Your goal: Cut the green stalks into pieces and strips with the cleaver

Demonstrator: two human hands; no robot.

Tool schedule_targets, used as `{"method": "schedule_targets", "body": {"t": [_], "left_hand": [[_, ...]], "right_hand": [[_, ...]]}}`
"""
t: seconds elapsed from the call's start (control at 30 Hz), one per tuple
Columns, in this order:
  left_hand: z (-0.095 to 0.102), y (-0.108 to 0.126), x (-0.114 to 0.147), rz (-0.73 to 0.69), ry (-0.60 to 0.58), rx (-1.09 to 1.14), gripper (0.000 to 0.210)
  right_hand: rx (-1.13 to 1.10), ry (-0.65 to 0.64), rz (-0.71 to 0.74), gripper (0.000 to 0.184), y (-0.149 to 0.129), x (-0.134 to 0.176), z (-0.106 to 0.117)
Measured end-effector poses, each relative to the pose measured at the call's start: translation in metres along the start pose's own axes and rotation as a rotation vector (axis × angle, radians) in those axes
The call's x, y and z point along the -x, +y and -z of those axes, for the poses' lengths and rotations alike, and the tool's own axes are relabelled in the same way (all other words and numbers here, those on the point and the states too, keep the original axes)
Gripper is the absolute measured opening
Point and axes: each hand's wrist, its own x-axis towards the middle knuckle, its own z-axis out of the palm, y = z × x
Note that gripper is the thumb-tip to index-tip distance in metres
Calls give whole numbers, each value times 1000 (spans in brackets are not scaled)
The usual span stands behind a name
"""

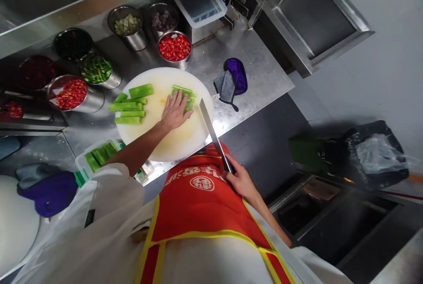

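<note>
My left hand (176,111) lies flat with fingers spread over thin green vegetable slices (185,91) on a round white cutting board (158,147). My right hand (238,177) is wrapped round the handle of a kitchen knife (211,128). The blade points up and left, its tip over the board's right part, apart from the slices. Thicker green vegetable sticks (129,107) lie in a loose group at the board's left side. What kind of vegetable it is, I cannot tell for sure. A clear plastic tub (79,162), partly behind my left arm, holds more green pieces.
Behind the board stand metal pots of chopped red chillies (174,47), cut green peppers (96,69) and diced pieces (128,24). A purple and grey cloth (231,82) lies right of the board, near the counter edge (257,107). A bin with a black bag (376,156) stands at the right.
</note>
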Motion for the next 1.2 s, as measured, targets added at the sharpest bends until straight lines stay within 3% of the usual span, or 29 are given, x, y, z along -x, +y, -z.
{"method": "schedule_targets", "body": {"t": [0.13,0.2,0.37,0.53,0.67,0.87,1.03,1.2], "left_hand": [[1,11,-30,351,88,101,100],[-1,18,-46,446,97,139,107],[-11,36,-68,490,178,111,102],[-15,42,-69,537,253,141,74],[-14,37,-67,552,276,167,65],[-13,32,-60,593,271,107,59],[-10,42,-61,691,292,64,59],[-9,58,-64,777,303,43,57]], "right_hand": [[-33,20,-17,63,3,0,-3],[-106,35,-47,64,5,1,-5],[-303,18,-146,72,8,3,-6],[-359,5,-167,73,3,-7,9],[-339,-51,-148,72,1,-28,35],[-273,-175,-166,82,-7,-72,91],[-173,-313,-124,81,-24,-113,133],[-121,-427,-66,78,-30,-148,161]]}}
